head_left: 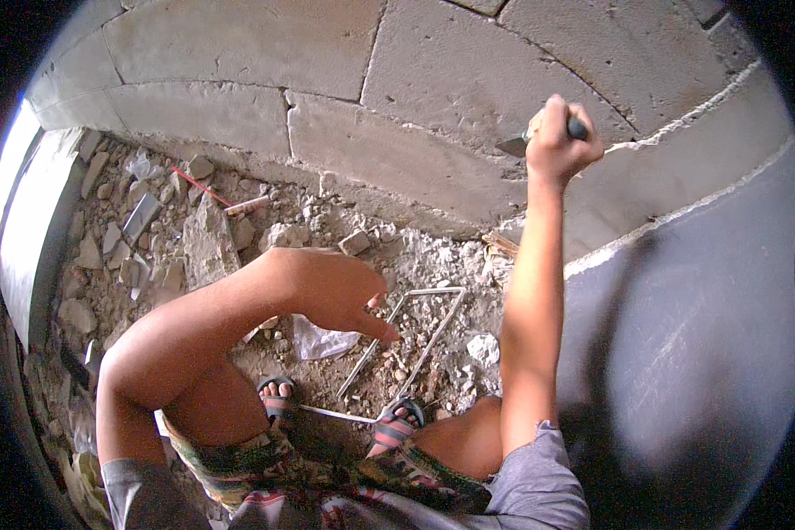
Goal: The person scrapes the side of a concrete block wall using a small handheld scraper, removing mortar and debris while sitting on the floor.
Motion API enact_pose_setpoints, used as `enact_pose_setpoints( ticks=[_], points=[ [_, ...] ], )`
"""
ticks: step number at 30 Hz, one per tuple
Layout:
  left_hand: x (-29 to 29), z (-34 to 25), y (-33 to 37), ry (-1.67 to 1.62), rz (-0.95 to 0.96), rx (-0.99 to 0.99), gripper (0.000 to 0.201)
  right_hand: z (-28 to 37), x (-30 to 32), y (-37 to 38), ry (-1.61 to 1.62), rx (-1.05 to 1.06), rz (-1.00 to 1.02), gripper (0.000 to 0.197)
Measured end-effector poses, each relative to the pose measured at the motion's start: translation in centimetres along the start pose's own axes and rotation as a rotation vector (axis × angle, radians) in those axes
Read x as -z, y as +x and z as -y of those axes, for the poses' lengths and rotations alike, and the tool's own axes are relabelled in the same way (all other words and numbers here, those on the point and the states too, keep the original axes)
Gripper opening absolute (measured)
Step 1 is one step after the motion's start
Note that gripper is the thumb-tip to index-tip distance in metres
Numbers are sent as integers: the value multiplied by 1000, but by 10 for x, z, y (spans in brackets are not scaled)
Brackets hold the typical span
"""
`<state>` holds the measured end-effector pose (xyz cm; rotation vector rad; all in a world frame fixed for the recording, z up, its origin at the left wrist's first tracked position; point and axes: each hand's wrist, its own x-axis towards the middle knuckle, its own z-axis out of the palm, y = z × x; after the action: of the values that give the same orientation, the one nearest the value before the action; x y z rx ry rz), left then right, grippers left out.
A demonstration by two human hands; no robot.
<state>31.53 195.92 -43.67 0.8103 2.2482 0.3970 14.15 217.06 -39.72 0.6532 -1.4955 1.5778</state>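
Note:
My right hand (558, 137), raised against the block wall (450, 106), is closed around the dark handle (578, 129) of a small trowel. The trowel's blade (511, 146) points left, close to the wall face; whether it touches the wall I cannot tell. My left hand (344, 296) hangs over the rubble in front of me. Its thumb is apart from the fingers, which are partly hidden behind the hand, and nothing shows in it. Below it lie a crumpled clear plastic bag (321, 339) and a thin pale rectangular frame (431, 339).
Broken stone and rubble (208, 238) cover the ground, with a red strip (199, 183) among it. A smooth grey panel (680, 327) stands at the right, its upper edge rough against the wall. A pale board (40, 230) leans at the left. My sandalled feet (396, 422) are near the frame.

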Motion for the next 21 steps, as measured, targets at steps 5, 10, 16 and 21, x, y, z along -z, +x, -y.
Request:
enact_pose_setpoints(
  ticks=[5,10,16,21],
  points=[
    [2,3,-3,18,-64,8,73,25,0,8,143,88,39,29],
    [1,4,-6,-37,-66,16,72,-8,1,-3,-157,71,21,28],
    [4,2,-3,-36,-67,16,68,8,-3,4,3,101,62,28],
    [-2,13,1,-8,-147,-7,66,13,-1,5,118,56,37,25]
  ],
)
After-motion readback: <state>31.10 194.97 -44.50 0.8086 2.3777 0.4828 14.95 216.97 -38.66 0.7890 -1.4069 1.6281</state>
